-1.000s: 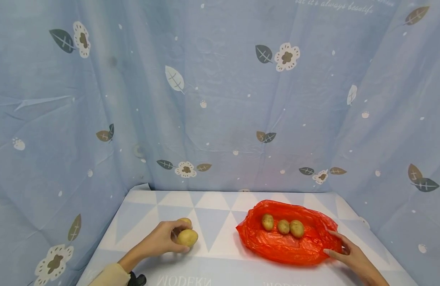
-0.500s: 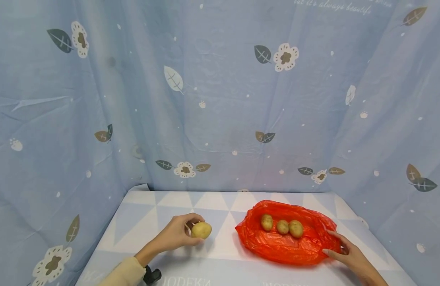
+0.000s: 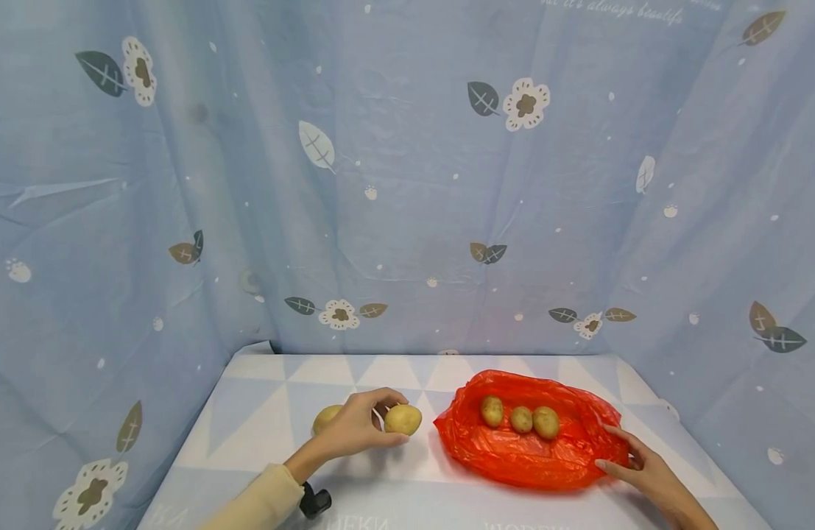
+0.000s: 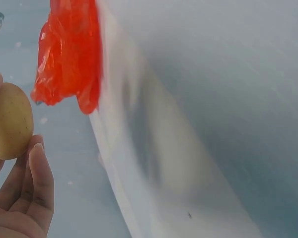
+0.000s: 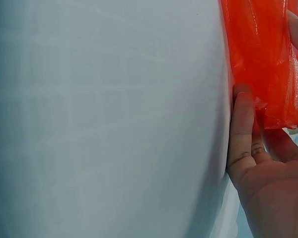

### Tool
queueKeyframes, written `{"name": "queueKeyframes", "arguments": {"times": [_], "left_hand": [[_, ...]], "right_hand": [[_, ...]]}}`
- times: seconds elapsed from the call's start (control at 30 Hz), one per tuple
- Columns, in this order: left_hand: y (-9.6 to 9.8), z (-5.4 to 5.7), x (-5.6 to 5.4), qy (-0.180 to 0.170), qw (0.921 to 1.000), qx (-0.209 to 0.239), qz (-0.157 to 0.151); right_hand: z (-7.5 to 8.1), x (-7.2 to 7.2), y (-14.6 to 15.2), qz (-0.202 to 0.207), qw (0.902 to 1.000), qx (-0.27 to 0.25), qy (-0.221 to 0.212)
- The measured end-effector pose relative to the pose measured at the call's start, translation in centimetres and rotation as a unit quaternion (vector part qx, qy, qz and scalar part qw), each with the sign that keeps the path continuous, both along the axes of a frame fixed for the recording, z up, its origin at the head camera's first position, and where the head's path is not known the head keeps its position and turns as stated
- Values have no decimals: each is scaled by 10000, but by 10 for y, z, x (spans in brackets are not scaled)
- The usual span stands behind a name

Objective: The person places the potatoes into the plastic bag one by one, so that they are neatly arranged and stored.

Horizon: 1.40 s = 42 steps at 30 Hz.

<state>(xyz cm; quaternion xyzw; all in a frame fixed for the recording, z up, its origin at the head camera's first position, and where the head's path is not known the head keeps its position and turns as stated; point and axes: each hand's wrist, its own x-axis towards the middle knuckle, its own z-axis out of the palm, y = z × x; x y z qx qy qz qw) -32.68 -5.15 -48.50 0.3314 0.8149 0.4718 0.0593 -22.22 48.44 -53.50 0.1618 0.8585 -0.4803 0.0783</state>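
Observation:
My left hand [image 3: 359,425] pinches a yellow potato [image 3: 403,419] between thumb and fingers, held just above the table, left of the bag. In the left wrist view the same potato [image 4: 11,121] sits between the fingertips. Behind the left hand lies another potato [image 3: 326,418], partly hidden by it. A red plastic bag [image 3: 526,467] lies spread with its mouth up. Inside it rest 3 potatoes, one of them the left potato [image 3: 492,411]. My right hand [image 3: 648,475] holds the bag's right edge, and the right wrist view shows fingers and thumb around the red plastic [image 5: 263,59].
The table [image 3: 248,442] wears a white cloth with pale blue triangles. A blue curtain [image 3: 407,184] printed with leaves and flowers hangs behind it and along both sides. A black strap piece [image 3: 314,500] sits at the left wrist.
My left hand has lifted one potato and carried it right toward the bag, leaving the other potato behind on the table. My right hand has stayed at the bag's edge.

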Motion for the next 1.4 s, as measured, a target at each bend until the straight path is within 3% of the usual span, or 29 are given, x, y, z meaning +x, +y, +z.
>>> {"name": "queueKeyframes", "arguments": {"times": [0.63, 0.93, 1.4], "left_hand": [[68, 6, -3, 113, 9973, 523, -497], [103, 7, -4, 88, 9949, 607, -804], [146, -1, -5, 29, 9952, 401, -891]], "right_hand": [[-3, 2, 3, -4, 10000, 1, 34], [-3, 1, 2, -22, 10000, 76, 8], [-1, -1, 0, 23, 9999, 156, 55]]}}
